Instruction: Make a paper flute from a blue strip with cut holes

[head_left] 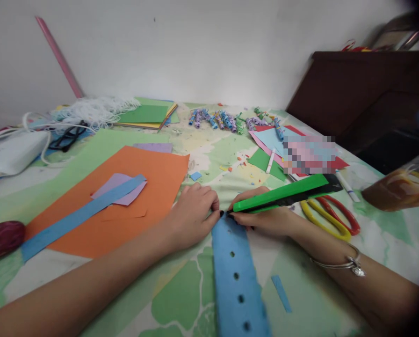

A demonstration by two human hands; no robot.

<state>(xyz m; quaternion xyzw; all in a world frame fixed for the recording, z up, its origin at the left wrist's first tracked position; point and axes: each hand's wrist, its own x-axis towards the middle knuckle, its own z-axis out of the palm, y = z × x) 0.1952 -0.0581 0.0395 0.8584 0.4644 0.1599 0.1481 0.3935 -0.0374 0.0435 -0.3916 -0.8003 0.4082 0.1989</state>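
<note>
A blue paper strip (235, 276) with wavy edges and a row of several dark holes lies lengthwise in front of me. At its far end my left hand (195, 213) rests with curled fingers, the thumb pressing the strip's edge. My right hand (262, 215) is closed around a green utility knife (283, 193) with black parts, which slants up to the right. The knife's tip meets the strip near my left thumb; fingers hide the blade. Right of the strip is a small blue paper scrap (281, 294).
Left lie orange paper (156, 178), a plain blue strip (86, 213) and a dark red object (2, 239). Scissors (330, 217) and a brown drink cup (395, 189) stand right. Farther back are paper rolls (223, 120), white string (93, 112) and a white power strip (16, 152).
</note>
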